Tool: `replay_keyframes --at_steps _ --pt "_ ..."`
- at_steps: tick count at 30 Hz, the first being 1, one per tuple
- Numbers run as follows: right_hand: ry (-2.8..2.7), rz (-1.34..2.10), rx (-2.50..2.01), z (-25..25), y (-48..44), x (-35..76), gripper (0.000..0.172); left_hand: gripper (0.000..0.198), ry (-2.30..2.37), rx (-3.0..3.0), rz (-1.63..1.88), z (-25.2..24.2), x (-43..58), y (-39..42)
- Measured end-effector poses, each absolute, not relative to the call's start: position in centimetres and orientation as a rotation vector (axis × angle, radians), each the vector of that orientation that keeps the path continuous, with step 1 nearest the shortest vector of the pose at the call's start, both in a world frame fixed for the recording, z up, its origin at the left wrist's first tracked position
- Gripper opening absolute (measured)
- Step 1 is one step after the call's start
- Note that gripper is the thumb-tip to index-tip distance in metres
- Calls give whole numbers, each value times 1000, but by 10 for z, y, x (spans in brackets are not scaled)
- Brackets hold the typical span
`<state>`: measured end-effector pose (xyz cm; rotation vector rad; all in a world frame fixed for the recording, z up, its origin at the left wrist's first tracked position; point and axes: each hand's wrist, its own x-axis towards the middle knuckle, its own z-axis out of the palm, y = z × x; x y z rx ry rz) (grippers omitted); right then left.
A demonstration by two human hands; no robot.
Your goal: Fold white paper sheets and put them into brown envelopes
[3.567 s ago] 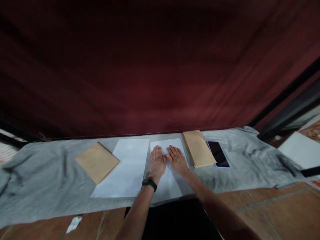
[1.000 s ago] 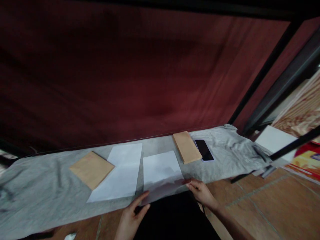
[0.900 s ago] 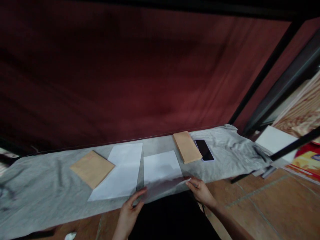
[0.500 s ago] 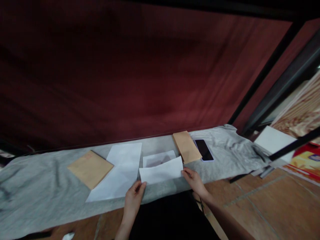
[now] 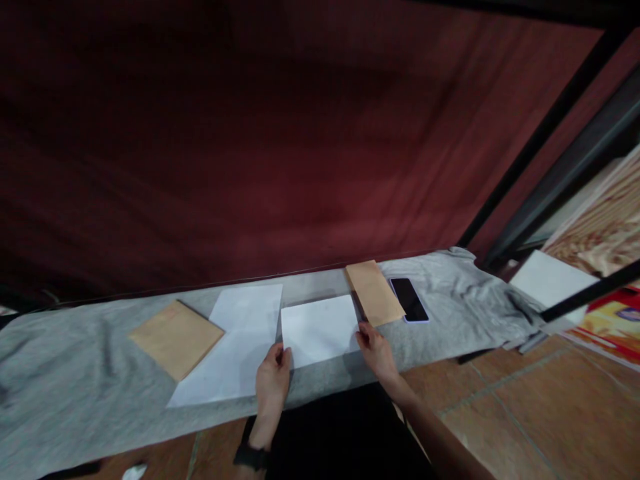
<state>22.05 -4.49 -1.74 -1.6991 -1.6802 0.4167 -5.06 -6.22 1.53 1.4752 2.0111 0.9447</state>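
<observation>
- Head view, hands: my left hand [image 5: 273,377] is at the near left corner of the folded sheet [image 5: 317,328]. Its fingers are drawn together on that corner with the thumb lying on top of the paper.
- My right hand [image 5: 376,347] is at the near right corner. Its fingers are closed on the edge in the same way, though I can't tell whether any of them reach under the paper.
- Head view, the sheet: it lies flat on the grey cloth [image 5: 75,373] that covers the counter, straight ahead of me. It sits between the full white sheet [image 5: 235,347] on its left and a brown envelope [image 5: 374,292] on its right.
- It looks about half as deep as the full sheet, so I judge the fold to be made, with the edges roughly matched.
- I see no hand pressing along the fold, so I'd say the crease has not been firmed down. The full sheet beside it lies unfolded.
- Head view, surroundings: a second brown envelope [image 5: 175,337] lies left of the full sheet, and both envelopes lie flat with no hand on them.
- A dark phone [image 5: 409,299] rests screen up just beside the right envelope.
- A red curtain [image 5: 250,133] hangs behind the counter, and a black wristband [image 5: 253,455] shows on my left wrist.
</observation>
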Motion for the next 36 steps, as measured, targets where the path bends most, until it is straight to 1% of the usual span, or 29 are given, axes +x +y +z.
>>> replay_keyframes --at_steps 3,10,18,22,26,28,31,33,36 --pt "-1745 324 -1724 -19 -44 217 31 28 2115 1494 812 17 -47 -61" --pt "-1847 222 -1776 -14 -43 211 34 34 2259 1494 590 27 -35 -61" --pt "-1945 95 -1860 -10 -45 207 31 39 2325 1569 458 31 -29 -62" --pt "-1959 11 -1859 -8 -46 207 30 37 2351 1637 407 30 -27 -63" --pt "-1973 -8 -1680 -3 -49 195 33 35 2368 1727 356 30 -24 -65" --pt "-2019 28 -1576 0 -54 181 34 35 2377 1762 342 31 -23 -65" --pt "-2161 151 -1346 1 -66 155 40 35 2370 1795 341 31 -22 -66" --pt "-2215 190 -1285 -1 -76 140 42 35 2361 1804 345 31 -22 -66" --pt "-2222 179 -1310 -6 -88 130 45 35 2348 1821 364 30 -23 -66"
